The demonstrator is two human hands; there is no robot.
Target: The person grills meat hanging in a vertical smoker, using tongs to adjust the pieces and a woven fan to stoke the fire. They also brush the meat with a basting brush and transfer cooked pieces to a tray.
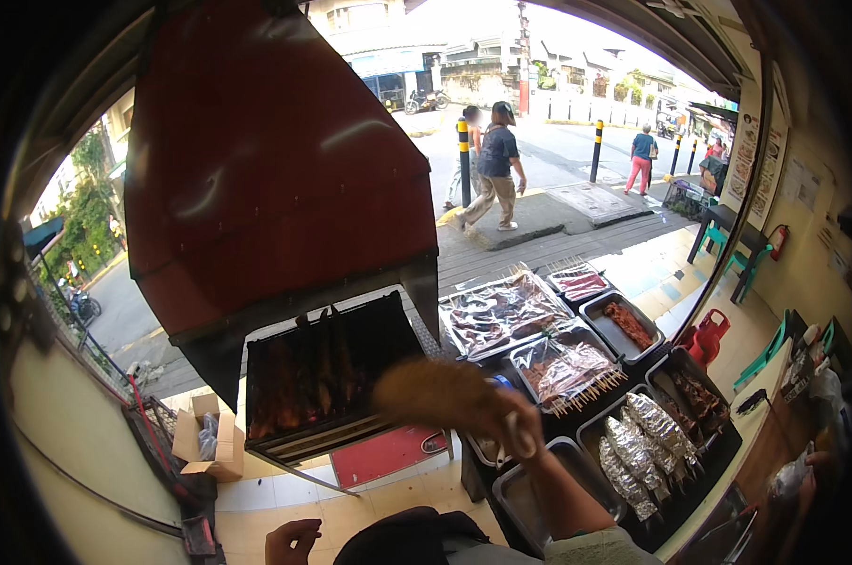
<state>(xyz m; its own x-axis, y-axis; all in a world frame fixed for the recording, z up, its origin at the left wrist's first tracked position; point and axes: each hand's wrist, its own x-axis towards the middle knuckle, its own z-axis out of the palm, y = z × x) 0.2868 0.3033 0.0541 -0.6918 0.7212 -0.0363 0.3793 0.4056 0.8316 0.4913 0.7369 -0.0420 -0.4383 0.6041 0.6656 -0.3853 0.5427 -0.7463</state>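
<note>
My right hand (521, 427) grips the handle of a brown hand fan (433, 394), blurred, held between the charcoal grill and the trays. My left hand (293, 542) is at the bottom edge, fingers curled with a gap to the thumb, holding nothing that I can see. On the grill (406, 311), under a large red metal hood (277, 169), lie several long dark pieces of food (327, 360) over glowing coals. Right of the fan, foil-wrapped items (638, 459) lie in a metal tray, and skewers (563, 371) under clear plastic fill another.
An open cardboard box (228, 448) stands on the floor left of the grill. An empty-looking metal tray (517, 487) lies below my right forearm. A red gas cylinder (710, 339) stands beyond the trays. Another person's hand (811, 473) holds a plastic bag at far right. Pedestrians walk outside.
</note>
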